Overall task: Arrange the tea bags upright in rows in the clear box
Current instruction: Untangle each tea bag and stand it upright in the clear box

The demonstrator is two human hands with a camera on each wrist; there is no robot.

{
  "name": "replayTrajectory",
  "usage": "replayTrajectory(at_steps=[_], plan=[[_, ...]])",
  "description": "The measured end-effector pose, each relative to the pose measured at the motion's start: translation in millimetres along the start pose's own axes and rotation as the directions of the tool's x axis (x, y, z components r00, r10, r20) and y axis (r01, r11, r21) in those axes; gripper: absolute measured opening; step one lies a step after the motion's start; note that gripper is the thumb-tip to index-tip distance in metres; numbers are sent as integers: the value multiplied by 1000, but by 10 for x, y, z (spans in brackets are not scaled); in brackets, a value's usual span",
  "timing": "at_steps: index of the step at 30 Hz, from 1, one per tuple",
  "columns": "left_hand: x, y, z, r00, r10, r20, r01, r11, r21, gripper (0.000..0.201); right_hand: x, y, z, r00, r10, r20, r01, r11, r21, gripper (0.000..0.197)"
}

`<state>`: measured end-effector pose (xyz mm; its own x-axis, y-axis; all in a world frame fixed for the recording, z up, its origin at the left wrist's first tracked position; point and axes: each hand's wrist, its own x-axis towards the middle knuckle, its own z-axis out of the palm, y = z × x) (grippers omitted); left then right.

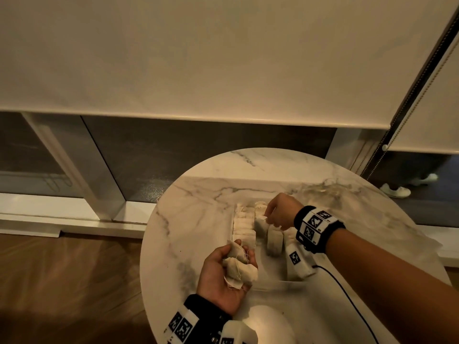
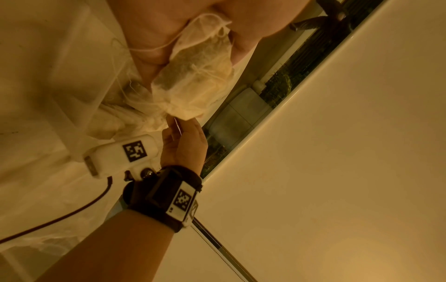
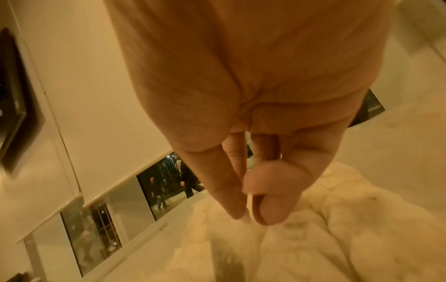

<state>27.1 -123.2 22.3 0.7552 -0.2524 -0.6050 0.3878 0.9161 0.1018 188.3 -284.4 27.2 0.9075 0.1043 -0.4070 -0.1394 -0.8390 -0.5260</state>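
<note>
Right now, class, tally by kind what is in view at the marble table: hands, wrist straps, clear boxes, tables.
Hands: 2 (left hand, right hand)
Wrist straps: 2
Clear box: 1
Marble table: 1
Total: 6
Tea bags overlap too much to count.

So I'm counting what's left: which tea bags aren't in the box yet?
The loose bunch of tea bags cupped in the left hand, crumpled together; the others stand in rows in the clear box.
</note>
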Motion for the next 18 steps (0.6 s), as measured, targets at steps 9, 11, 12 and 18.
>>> replayTrajectory(at_steps=[9,11,12,18], plan=[[-15,29,6,1000,5,1,-5,999,-38,21,198,-171,-4,999,26,-21,-31,970,-242,13],[-13,24,10,1000,4,-2,-4,999,-36,21,222,-187,11,999,36,-11,-38,959,-280,12],[-12,24,10,1000,4,-3,-4,999,-33,21,233,-190,14,999,44,-11,-46,954,-298,12],[-5,25,3,1000,3,-2,-3,1000,-31,21,268,-204,-28,998,59,-25,-64,944,-324,12]])
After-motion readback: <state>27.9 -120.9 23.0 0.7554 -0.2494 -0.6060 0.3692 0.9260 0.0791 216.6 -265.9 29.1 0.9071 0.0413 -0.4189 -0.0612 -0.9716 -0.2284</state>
